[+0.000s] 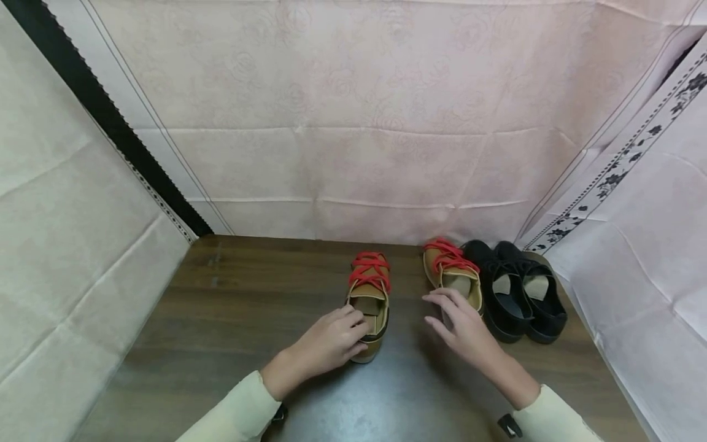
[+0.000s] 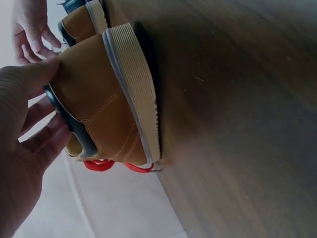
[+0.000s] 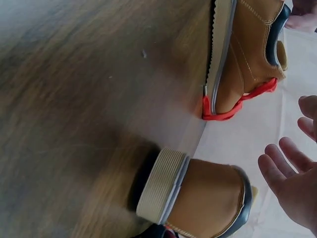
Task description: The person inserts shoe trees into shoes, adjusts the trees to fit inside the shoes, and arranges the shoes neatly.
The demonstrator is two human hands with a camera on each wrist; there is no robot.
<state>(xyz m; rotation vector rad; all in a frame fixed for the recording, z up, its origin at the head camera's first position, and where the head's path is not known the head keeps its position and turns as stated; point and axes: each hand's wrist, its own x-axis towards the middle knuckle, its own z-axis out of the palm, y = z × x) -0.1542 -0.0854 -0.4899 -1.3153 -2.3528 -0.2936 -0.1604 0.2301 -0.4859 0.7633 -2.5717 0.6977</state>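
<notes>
A tan-brown shoe with red laces [image 1: 369, 279] stands on the dark wooden surface, its toe pointing away. My left hand [image 1: 334, 341] holds this shoe at its heel. In the left wrist view, the thumb lies on the heel of the brown shoe [image 2: 94, 84] and the fingers are at its dark collar. To the right is the matching brown shoe [image 1: 433, 270], turned slightly, beside a pair of black shoes [image 1: 499, 310]. Over the heel end of that second shoe, my right hand [image 1: 461, 325] hovers with fingers spread. The right wrist view shows a gap between the right hand [image 3: 292, 173] and the brown heel [image 3: 210, 196].
Pale patterned cloth [image 1: 353, 153] hangs behind the wooden surface [image 1: 248, 294]. More cloth covers the left side [image 1: 72, 264] and the right side [image 1: 646, 245], where a dark floral border runs down. The black shoes stand close to the right cloth.
</notes>
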